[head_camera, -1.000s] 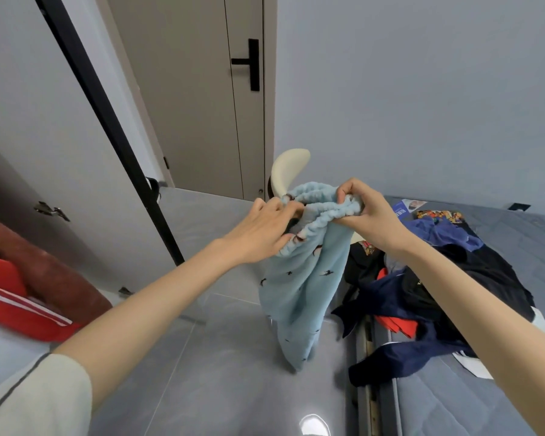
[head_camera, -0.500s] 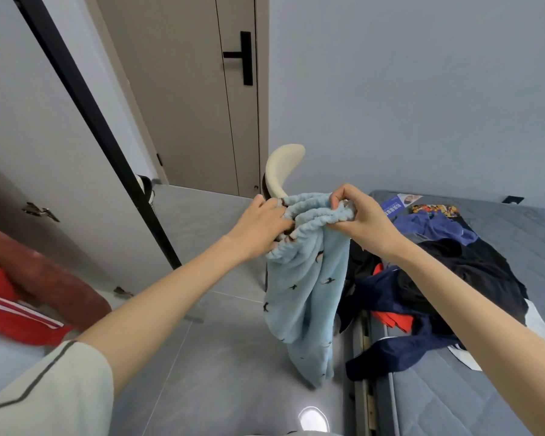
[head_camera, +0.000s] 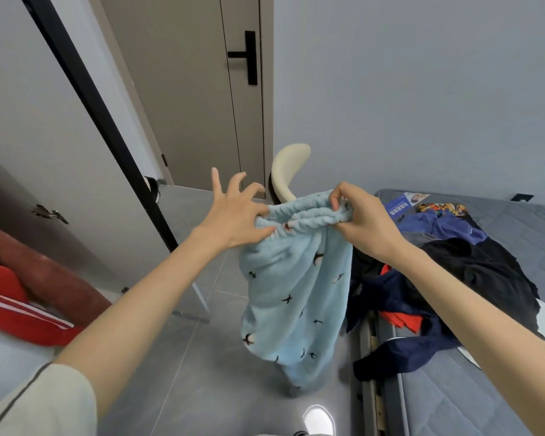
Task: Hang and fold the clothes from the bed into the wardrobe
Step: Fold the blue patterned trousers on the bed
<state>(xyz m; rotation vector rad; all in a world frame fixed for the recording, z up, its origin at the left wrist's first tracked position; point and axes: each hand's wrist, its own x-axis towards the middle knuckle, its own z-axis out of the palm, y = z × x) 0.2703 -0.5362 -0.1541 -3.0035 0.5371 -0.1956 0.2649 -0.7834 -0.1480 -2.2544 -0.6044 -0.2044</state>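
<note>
Hanging limp | pale-blue fleece garment [head_camera: 296, 294] | small black bird-like print | gathered waistband [head_camera: 309, 213]

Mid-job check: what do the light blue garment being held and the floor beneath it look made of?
The light blue garment looks like plush fleece, matte and fuzzy, with a ribbed gathered band and small dark bird prints. The floor seems to be large grey tile, smooth and semi-glossy: thin joint lines and a bright light reflection show.
</note>
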